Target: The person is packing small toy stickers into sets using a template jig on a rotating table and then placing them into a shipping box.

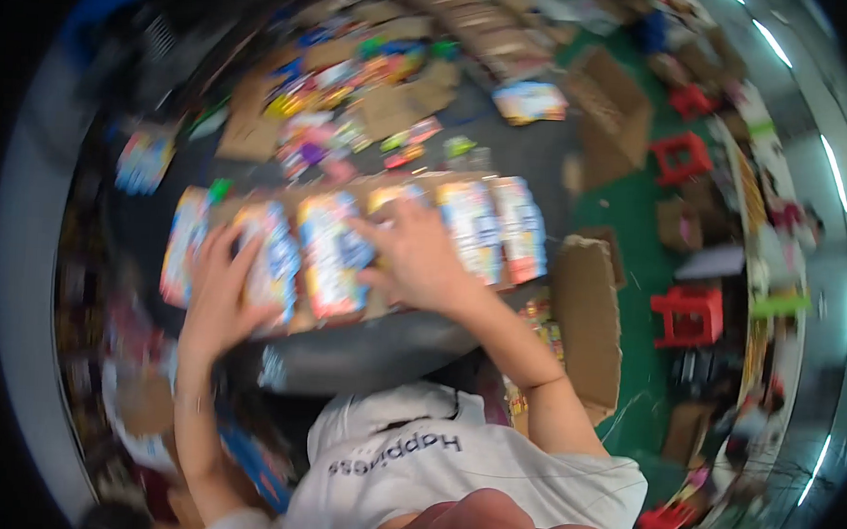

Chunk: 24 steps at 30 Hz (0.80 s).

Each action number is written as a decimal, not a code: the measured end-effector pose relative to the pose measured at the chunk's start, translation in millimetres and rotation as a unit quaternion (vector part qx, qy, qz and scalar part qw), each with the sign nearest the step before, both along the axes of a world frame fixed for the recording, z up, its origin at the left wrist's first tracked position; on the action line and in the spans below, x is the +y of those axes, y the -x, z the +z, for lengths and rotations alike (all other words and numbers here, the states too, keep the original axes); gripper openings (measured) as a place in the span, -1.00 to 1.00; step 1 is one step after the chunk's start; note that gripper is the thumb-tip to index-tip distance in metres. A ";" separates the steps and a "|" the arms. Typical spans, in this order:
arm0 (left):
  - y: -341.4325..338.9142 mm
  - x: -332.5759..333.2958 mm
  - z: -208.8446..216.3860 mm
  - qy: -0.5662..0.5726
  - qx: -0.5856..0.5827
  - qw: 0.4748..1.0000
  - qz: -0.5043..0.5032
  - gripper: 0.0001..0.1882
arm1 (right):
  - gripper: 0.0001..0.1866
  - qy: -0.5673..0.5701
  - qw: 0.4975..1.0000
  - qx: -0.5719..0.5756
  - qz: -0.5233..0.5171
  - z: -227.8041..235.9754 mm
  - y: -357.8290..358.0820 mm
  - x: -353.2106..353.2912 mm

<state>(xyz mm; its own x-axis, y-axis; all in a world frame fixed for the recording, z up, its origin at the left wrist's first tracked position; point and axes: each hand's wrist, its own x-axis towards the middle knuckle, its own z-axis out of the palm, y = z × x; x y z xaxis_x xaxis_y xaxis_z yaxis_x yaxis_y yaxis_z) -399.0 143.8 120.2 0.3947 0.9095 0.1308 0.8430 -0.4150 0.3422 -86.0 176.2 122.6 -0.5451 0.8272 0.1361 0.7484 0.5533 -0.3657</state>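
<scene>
Several colourful printed packs (329, 255), white, blue and orange, stand in a row along a strip of brown cardboard (427, 188) on the dark table. My left hand (216, 297) reaches over the left end of the row. Its fingers are apart and rest at the near-left side of the second pack (272, 261). Across the fourth pack lies my right hand (419, 255), fingers spread, covering most of it. To its right two more packs (470, 231) stand uncovered. Motion blur hides the exact finger contact.
Beyond the row, small wrapped pieces (332, 92) lie heaped on cardboard. Single packs lie at the far left (145, 162) and far right (531, 102). Open cartons (588, 321) stand right of the table, and red stools (687, 317) on the green floor.
</scene>
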 end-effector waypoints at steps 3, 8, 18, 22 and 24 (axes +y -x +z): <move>10.3 -53.0 -1.7 0.087 -0.328 0.940 0.034 -0.27 | -0.10 -0.127 0.978 0.145 -0.075 9.1 -65.5 -3.2; 57.2 -170.1 -21.0 0.526 -0.464 0.713 0.002 -0.57 | -0.12 -0.147 0.817 0.061 -0.554 -88.6 -285.7 63.2; 18.1 -237.2 -174.6 0.406 -0.619 0.584 0.334 -0.24 | -0.56 0.201 0.646 0.601 -0.427 -167.6 -350.3 98.2; -12.9 -157.5 -158.7 0.207 -0.809 0.425 0.349 -0.53 | -0.60 0.145 0.597 0.620 -0.488 -196.6 -320.2 23.2; -24.9 -145.4 -159.1 0.227 -0.791 0.456 0.339 -0.45 | -0.60 0.126 0.542 0.622 -0.552 -178.4 -259.0 -37.3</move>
<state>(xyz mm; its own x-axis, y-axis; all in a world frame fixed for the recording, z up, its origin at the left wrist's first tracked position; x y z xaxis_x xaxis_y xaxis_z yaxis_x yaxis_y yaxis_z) -374.1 -1.6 -38.9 -0.2587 0.8272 -0.4988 -0.7263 0.1738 0.6650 173.0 139.0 -55.9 0.6827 0.6341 -0.3631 -0.3390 -0.1653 -0.9261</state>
